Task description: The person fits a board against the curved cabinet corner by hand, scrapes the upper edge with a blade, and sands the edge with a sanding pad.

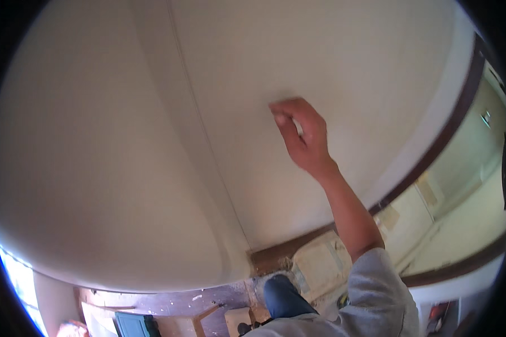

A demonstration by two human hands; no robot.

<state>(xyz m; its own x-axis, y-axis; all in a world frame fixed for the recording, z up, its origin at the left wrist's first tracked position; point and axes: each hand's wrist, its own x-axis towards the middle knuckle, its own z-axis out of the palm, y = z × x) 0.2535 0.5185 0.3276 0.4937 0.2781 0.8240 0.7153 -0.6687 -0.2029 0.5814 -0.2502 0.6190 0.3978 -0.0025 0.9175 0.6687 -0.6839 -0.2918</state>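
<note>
My right hand is raised against the pale wall, its fingers curled and their tips closed with the thumb; anything pinched between them is too small or hidden to make out. Whether the fingertips touch the wall I cannot tell. A thin vertical line runs down the wall left of the hand. My left hand is out of view.
A dark baseboard edges the wall's foot beside beige floor boards or sheets. A dark-framed doorway stands at the right. Along the bottom left are a bright window, a green bin and scattered boards.
</note>
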